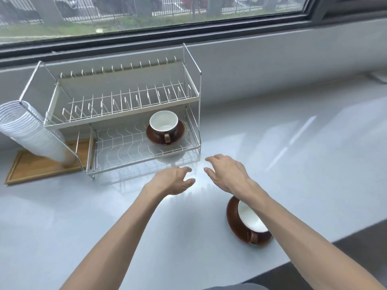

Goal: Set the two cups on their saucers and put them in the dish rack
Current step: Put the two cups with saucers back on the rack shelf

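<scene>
Hovering spread and empty near the rack (117, 122): left hand (171, 181), right hand (225, 173). One cup (164, 123) racked; second cup (249, 221) near right.

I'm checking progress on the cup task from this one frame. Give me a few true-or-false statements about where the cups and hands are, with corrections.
1. One cup sits on its saucer on the dish rack's lower shelf. True.
2. The second cup is on the rack's upper shelf. False: it is on the counter, on its own saucer.
3. Both hands are empty. True: the left hand and the right hand hold nothing.
4. The upper shelf holds plates. False: it is bare.
</scene>
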A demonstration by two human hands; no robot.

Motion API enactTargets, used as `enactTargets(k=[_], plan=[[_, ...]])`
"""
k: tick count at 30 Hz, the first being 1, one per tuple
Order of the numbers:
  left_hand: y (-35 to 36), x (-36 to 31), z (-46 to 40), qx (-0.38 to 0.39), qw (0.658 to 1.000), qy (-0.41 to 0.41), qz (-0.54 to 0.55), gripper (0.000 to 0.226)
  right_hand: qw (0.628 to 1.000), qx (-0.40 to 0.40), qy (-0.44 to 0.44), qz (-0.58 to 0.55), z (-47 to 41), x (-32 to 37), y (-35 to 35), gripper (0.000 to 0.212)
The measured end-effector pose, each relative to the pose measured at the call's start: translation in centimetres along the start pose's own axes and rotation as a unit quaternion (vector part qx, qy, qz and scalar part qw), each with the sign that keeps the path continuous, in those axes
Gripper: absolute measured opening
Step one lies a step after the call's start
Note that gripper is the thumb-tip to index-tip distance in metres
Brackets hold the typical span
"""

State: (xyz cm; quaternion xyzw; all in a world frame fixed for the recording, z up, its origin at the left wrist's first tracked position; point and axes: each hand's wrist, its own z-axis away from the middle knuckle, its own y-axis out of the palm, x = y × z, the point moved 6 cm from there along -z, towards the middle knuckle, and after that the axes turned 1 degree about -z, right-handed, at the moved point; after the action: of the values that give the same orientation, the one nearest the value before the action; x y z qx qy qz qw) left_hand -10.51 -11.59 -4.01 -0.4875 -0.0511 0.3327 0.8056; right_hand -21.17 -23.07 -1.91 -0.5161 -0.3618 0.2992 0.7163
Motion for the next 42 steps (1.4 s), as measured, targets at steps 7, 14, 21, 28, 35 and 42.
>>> enactTargets(k=[7,14,21,28,35,42], plan=[[3.0,-5.8,1.1,-0.017,0.997,0.062,-0.045,0.053,0.996,-0.013,0.081,-0.030,5.9,-6.0,1.6,0.044],[6.1,-9.8,0.7,-0.012,0.995,0.098,-0.035,0.052,0.984,-0.029,0.163,-0.063,10.8,-11.3,3.4,0.045],[8.4,-11.1,-0.2,-0.042,0.993,0.056,0.091,0.060,0.930,-0.009,0.279,-0.237,13.5,-14.8,6.6,0.053],[11.5,-10.7,-1.4,0.097,0.921,-0.033,0.376,0.069,0.859,-0.001,0.309,-0.408,14.2,-15.8,8.5,0.040],[12.3,-10.7,-1.1,0.091,0.889,-0.011,0.448,0.053,0.839,-0.013,0.302,-0.453,13.6,-16.0,9.0,0.034],[10.5,-7.8,-0.7,0.052,0.880,-0.023,0.472,0.028,0.854,0.010,0.257,-0.451,10.6,-13.5,7.7,0.035]])
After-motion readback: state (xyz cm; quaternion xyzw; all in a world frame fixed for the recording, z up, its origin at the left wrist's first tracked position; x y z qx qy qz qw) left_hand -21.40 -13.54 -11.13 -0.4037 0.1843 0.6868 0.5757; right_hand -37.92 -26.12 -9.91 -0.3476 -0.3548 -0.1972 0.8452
